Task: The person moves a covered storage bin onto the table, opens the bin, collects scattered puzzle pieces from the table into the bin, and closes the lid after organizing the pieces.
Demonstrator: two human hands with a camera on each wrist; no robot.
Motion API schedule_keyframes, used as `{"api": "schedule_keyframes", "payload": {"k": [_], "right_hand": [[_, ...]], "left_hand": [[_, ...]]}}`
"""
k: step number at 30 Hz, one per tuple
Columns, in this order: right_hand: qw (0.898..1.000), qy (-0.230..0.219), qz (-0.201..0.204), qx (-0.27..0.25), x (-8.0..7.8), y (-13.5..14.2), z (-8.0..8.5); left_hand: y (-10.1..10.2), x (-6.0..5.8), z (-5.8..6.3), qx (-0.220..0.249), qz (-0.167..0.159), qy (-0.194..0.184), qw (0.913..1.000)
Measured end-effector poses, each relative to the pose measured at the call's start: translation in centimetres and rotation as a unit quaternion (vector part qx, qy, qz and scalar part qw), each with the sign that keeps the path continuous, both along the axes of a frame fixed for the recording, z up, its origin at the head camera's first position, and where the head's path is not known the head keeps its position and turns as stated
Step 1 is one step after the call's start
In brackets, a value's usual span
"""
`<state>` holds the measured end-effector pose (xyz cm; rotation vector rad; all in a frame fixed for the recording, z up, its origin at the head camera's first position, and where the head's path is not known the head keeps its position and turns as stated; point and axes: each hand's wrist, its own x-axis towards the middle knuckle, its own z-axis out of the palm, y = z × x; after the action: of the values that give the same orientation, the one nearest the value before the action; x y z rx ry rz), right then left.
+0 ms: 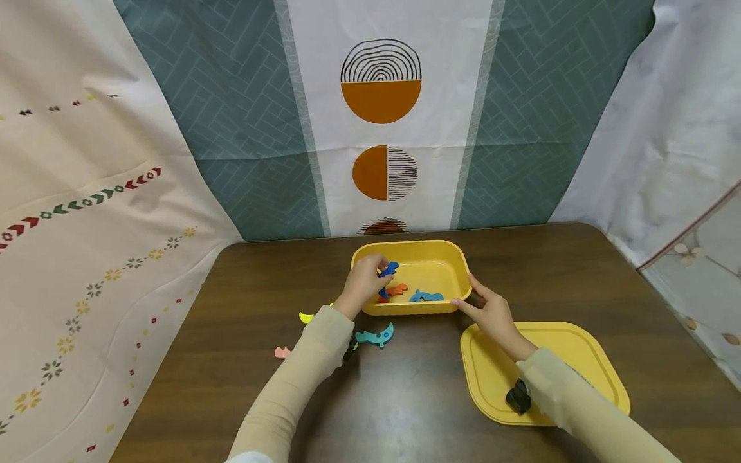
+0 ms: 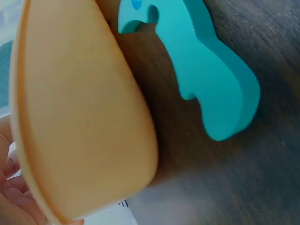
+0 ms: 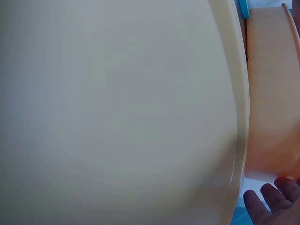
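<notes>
My left hand (image 1: 365, 280) reaches over the left side of a yellow plastic box (image 1: 405, 308) and pinches a small dark-blue shaped piece (image 1: 390, 269). Inside the box lie an orange piece (image 1: 398, 289) and a blue piece (image 1: 426, 296), with a bit of red close under the left hand. My right hand (image 1: 494, 318) grips the box's front right corner, thumb at the front rim and fingers along the side. In the right wrist view, fingers (image 3: 274, 199) lie by the box wall (image 3: 272, 93).
A teal curved piece (image 1: 376, 335) lies in front of the box, near a partly hidden black piece (image 1: 350, 349). Yellow (image 1: 305, 317) and pink (image 1: 282, 352) pieces lie left of the left sleeve. Under the right forearm is a yellow lid (image 1: 579, 347) bearing a black object (image 1: 518, 397).
</notes>
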<state>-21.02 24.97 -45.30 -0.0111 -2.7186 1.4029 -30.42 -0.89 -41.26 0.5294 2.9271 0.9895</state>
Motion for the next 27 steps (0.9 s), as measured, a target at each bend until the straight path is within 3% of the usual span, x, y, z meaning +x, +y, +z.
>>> {"api": "schedule_keyframes", "payload": {"k": [14, 27], "right_hand": [[1.0, 0.008, 0.004, -0.01, 0.0, -0.1, 0.0], [1.0, -0.002, 0.002, -0.017, 0.0, 0.0, 0.0]], "left_hand": [[0.2, -0.7, -1.3, -0.072, 0.03, -0.009, 0.9969], [1.0, -0.6, -1.6, -0.166, 0.043, -0.019, 0.985]]}}
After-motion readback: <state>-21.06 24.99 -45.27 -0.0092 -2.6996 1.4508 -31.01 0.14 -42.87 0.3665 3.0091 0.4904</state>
